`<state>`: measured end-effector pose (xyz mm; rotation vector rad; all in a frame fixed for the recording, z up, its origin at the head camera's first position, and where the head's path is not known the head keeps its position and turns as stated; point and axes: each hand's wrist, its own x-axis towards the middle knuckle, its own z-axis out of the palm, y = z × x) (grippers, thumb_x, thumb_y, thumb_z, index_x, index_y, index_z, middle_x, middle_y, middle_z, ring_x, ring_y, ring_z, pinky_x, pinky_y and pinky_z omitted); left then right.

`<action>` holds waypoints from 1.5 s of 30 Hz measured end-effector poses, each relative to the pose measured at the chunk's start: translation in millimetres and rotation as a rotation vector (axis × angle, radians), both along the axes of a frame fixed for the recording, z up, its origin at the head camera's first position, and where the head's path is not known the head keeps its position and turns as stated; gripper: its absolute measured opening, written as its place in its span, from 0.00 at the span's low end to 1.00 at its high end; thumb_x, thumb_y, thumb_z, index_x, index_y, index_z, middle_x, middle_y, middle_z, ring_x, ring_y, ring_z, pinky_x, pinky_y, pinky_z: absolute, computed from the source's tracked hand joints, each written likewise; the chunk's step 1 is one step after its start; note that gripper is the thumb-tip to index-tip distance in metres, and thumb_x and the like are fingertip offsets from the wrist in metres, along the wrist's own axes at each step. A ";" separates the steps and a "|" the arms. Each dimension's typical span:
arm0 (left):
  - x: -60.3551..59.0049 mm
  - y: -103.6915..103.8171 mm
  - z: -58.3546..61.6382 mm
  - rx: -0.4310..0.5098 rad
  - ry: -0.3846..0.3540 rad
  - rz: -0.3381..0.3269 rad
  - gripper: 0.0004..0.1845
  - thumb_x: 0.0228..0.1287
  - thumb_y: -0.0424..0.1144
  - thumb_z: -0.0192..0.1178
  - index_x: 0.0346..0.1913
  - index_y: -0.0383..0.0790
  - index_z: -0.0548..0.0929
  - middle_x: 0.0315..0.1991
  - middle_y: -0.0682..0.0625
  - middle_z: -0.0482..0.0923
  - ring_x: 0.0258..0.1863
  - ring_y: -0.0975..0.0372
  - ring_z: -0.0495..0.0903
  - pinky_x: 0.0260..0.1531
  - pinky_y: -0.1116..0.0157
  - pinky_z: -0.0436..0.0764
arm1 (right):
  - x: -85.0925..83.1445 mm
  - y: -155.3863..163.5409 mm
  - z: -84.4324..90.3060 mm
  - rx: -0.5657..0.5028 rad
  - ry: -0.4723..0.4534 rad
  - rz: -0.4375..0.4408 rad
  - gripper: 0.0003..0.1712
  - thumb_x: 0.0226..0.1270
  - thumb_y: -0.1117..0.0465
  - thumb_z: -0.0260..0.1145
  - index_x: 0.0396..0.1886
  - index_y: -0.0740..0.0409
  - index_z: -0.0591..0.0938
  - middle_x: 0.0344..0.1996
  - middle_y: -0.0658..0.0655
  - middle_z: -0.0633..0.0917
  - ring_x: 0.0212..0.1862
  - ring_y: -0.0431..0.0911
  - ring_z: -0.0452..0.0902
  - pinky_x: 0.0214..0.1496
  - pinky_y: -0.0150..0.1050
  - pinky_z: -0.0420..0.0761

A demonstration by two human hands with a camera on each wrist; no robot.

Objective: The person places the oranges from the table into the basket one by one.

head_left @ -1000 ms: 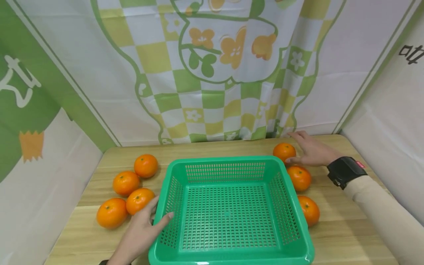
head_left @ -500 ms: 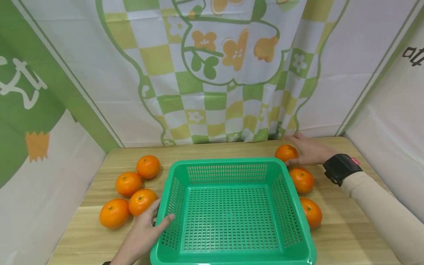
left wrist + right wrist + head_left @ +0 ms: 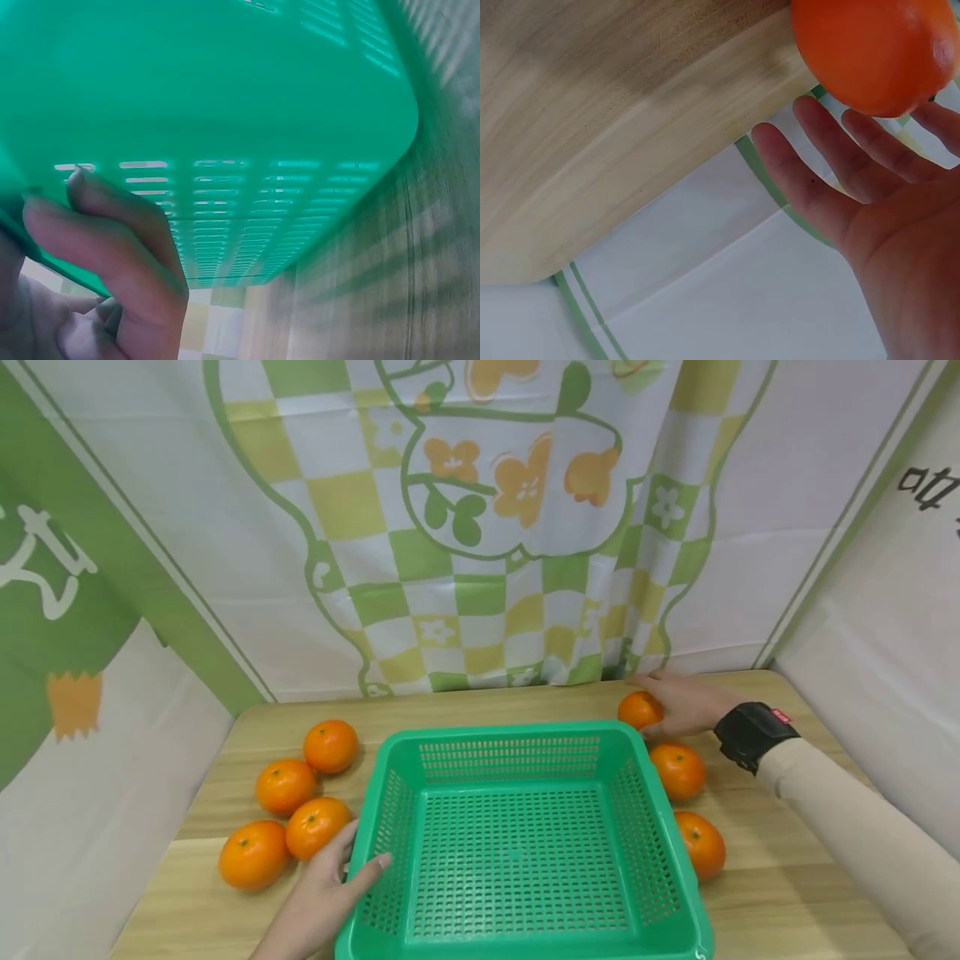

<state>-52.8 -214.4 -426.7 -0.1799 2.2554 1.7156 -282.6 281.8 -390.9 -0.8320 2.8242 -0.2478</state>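
Observation:
A green plastic basket (image 3: 502, 732) with slotted walls stands on the wooden table. My left hand (image 3: 318, 893) grips its left rim, thumb over the inside and fingers against the outer wall (image 3: 225, 217). At the back right, my right hand (image 3: 686, 702) is at the farthest mandarin orange (image 3: 640, 710), fingers on its far side and thumb on its near side. In the right wrist view the fingers of the right hand (image 3: 900, 202) are spread and fairly straight beside the mandarin orange (image 3: 874, 52); firm contact cannot be made out.
Two more mandarin oranges, one (image 3: 678, 772) behind the other (image 3: 701, 845), lie along the basket's right side. Several mandarin oranges (image 3: 287, 786) sit in a group left of the basket. A patterned curtain (image 3: 480, 610) hangs behind the table's (image 3: 795, 860) back edge.
My right hand has moved left, closer around the farthest mandarin orange. The left hand stays on the basket rim, and the basket and the other fruit keep their places.

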 end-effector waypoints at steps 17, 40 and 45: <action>1.8 -0.4 -1.7 0.015 0.011 -0.006 0.37 0.78 0.44 0.60 0.82 0.41 0.57 0.74 0.28 0.68 0.46 0.51 0.90 0.35 0.55 0.94 | -9.2 -9.6 -9.6 0.030 -0.016 0.032 0.53 0.60 0.39 0.78 0.77 0.62 0.70 0.64 0.68 0.79 0.56 0.59 0.82 0.60 0.58 0.86; 0.7 -2.3 -3.7 0.073 -0.019 -0.019 0.39 0.78 0.44 0.61 0.82 0.41 0.54 0.75 0.28 0.65 0.47 0.51 0.89 0.37 0.51 0.94 | -22.6 -8.3 -24.3 0.012 -0.047 0.072 0.37 0.53 0.49 0.81 0.61 0.55 0.81 0.43 0.54 0.82 0.40 0.45 0.76 0.40 0.39 0.81; 1.7 -2.1 -4.7 0.087 -0.020 -0.011 0.38 0.77 0.42 0.61 0.82 0.41 0.55 0.75 0.28 0.65 0.47 0.51 0.89 0.37 0.50 0.94 | -23.4 -12.7 -23.9 0.016 -0.026 0.104 0.35 0.52 0.49 0.81 0.59 0.55 0.82 0.42 0.53 0.83 0.40 0.45 0.76 0.41 0.39 0.80</action>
